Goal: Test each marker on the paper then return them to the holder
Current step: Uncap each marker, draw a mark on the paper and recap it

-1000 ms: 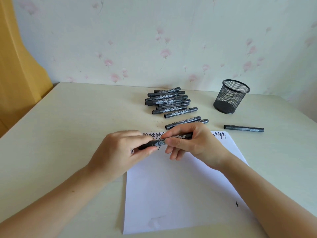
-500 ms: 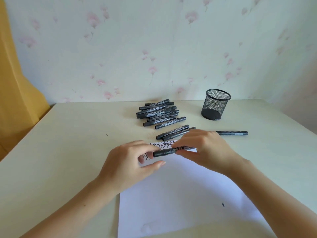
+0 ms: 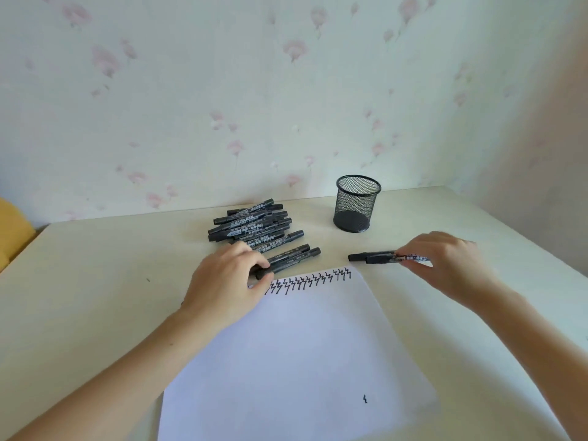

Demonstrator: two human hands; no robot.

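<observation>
A white sheet of paper lies in front of me with a row of black zigzag marks along its far edge. My right hand pinches a black marker low over the table, right of the paper's far corner, beside another marker lying there. My left hand curls its fingers round the near end of one of two markers lying just beyond the paper. A pile of several black markers sits behind them. The black mesh holder stands upright near the wall.
The cream table ends at a flowered wall behind the holder and the pile. A yellow object shows at the far left edge. A small black mark sits near the paper's lower right corner.
My right hand has carried the marker from over the paper's top edge to the right, beside the lone marker. My left hand let go of it and took hold of another marker.
</observation>
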